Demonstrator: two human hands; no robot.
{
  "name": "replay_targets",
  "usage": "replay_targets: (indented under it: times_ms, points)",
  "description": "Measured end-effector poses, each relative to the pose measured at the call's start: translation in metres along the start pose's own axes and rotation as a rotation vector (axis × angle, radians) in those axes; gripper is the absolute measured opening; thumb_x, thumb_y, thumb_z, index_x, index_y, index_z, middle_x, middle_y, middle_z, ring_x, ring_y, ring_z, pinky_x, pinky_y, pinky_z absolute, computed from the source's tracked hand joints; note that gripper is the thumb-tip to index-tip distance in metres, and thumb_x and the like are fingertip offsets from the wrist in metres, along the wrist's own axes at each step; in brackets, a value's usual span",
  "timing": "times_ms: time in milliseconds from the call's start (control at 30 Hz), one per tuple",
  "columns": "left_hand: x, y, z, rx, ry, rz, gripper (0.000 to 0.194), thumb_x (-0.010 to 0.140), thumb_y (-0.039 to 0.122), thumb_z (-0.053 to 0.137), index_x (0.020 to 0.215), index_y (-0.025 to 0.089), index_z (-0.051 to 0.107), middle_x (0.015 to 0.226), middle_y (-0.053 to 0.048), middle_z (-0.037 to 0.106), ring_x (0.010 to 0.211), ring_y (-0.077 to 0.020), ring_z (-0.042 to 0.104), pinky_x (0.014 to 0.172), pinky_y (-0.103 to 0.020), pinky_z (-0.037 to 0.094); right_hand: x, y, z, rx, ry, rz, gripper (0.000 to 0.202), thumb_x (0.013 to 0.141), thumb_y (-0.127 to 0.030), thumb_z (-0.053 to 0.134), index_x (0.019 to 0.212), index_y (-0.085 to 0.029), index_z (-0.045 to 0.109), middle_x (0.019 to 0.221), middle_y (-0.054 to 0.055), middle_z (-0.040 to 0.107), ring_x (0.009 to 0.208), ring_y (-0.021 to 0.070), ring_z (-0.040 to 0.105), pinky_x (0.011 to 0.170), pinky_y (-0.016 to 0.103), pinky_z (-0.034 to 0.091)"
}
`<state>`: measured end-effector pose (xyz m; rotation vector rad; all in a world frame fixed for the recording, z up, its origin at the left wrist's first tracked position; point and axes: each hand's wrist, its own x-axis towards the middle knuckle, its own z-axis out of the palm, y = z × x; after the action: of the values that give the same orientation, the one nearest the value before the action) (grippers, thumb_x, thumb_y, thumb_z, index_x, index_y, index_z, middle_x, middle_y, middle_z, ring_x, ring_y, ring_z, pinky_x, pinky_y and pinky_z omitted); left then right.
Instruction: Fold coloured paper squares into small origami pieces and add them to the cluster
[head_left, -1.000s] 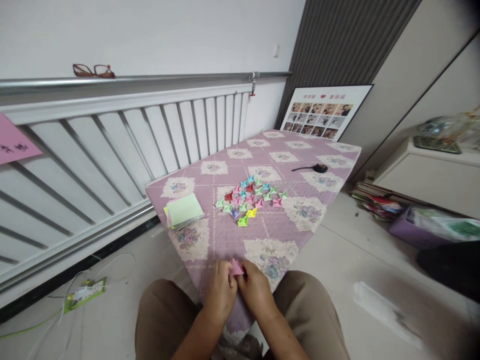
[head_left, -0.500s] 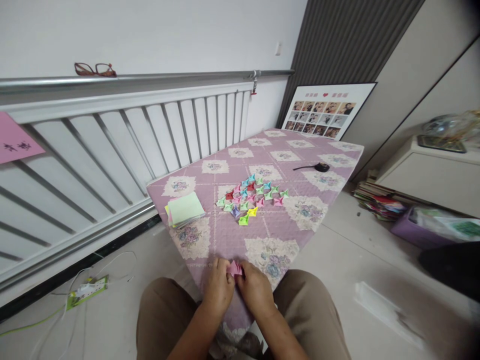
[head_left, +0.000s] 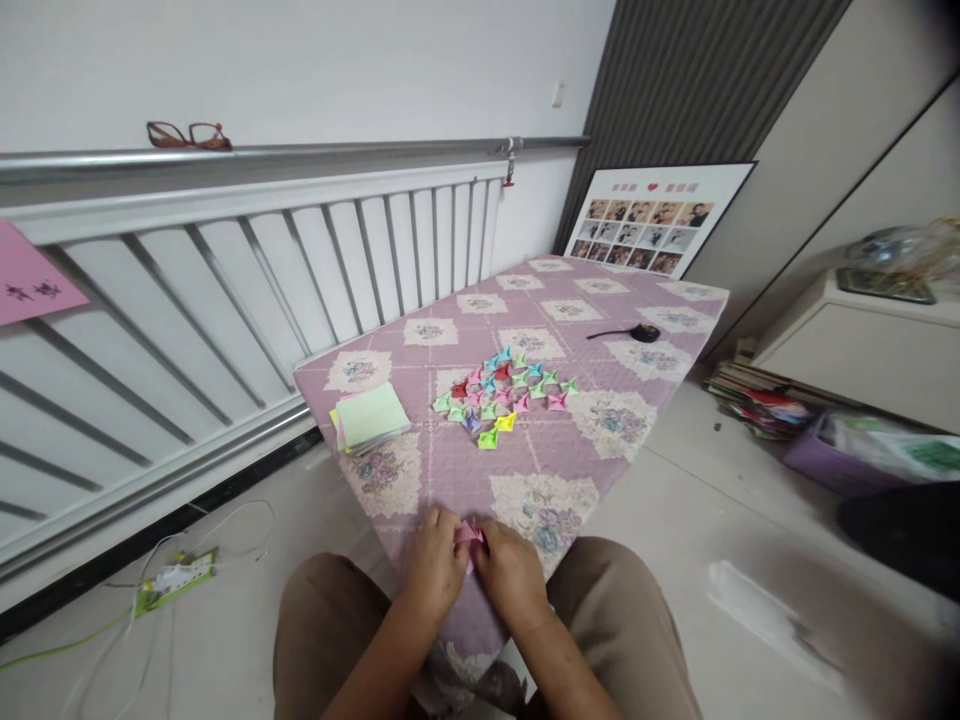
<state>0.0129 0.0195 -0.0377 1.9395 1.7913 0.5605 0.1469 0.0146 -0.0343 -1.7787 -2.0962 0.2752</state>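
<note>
Between both hands is a piece of folded pink paper (head_left: 469, 534), held over the near corner of the table. My left hand (head_left: 436, 560) grips its left side with closed fingers. Closed on its right side is my right hand (head_left: 512, 570). Fingers hide part of the paper's folds. Farther up the table stand several small folded paper pieces (head_left: 495, 389) in green, pink, blue, red, yellow and purple, grouped in rows. A stack of square paper sheets (head_left: 373, 416), pale green on top, lies at the table's left edge.
A floral purple cloth covers the table (head_left: 457, 490). A black ladle-like object (head_left: 643, 333) lies toward its far right. A white radiator (head_left: 247, 290) runs along the left, with glasses (head_left: 189, 136) on the pipe above. A power strip (head_left: 177, 580) rests on the floor.
The pink paper's shape between my fingers has changed slightly, with a flatter top and a part now showing below. Both hands stay in nearly the same place.
</note>
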Motion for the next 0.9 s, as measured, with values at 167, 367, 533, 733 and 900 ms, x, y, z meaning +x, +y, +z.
replay_targets:
  times_ms: [167,367,533,733,900]
  points:
    - [0.002,0.004,0.001,0.008,-0.011,-0.013,0.009,0.084,0.013,0.052,0.089,0.02,0.054,0.096,-0.004,0.055,0.089,-0.0193,0.053,0.077,-0.029,0.038,0.001,0.001,0.0,0.013,0.005,-0.013,0.015,0.085,-0.017,0.05,0.081,-0.022,0.063,0.077,0.002,0.069,0.075,0.0183,0.064,0.066,0.027,0.038]
    - [0.002,0.006,0.0,0.001,-0.02,-0.025,0.016,0.082,0.008,0.048,0.091,0.02,0.053,0.097,-0.005,0.055,0.09,-0.0195,0.053,0.079,-0.029,0.038,0.0,-0.001,0.002,0.013,0.0,-0.006,0.015,0.086,-0.018,0.05,0.082,-0.021,0.064,0.077,0.002,0.069,0.075,0.0191,0.064,0.066,0.028,0.039]
    - [0.003,0.007,-0.001,-0.015,-0.009,-0.034,0.017,0.082,0.006,0.044,0.089,0.02,0.053,0.095,-0.005,0.055,0.089,-0.0193,0.053,0.078,-0.029,0.038,0.001,-0.002,0.003,0.015,-0.009,-0.005,0.015,0.085,-0.017,0.05,0.081,-0.021,0.064,0.076,0.003,0.069,0.073,0.0186,0.064,0.067,0.028,0.039]
    - [0.001,-0.001,0.0,-0.06,-0.002,0.016,0.017,0.085,0.009,0.043,0.088,0.02,0.056,0.093,-0.005,0.055,0.087,-0.0188,0.053,0.078,-0.03,0.04,-0.001,-0.003,0.001,0.018,-0.016,-0.023,0.016,0.083,-0.012,0.051,0.085,-0.021,0.064,0.083,0.003,0.068,0.081,0.0201,0.062,0.072,0.029,0.039]
    - [-0.005,-0.011,0.001,-0.107,-0.017,0.071,0.027,0.076,0.002,0.044,0.089,0.021,0.059,0.093,-0.003,0.057,0.091,-0.0174,0.053,0.082,-0.028,0.041,-0.005,0.002,0.009,0.015,0.06,-0.075,0.023,0.083,-0.01,0.05,0.099,-0.022,0.063,0.09,0.003,0.067,0.087,0.0208,0.06,0.075,0.031,0.037]
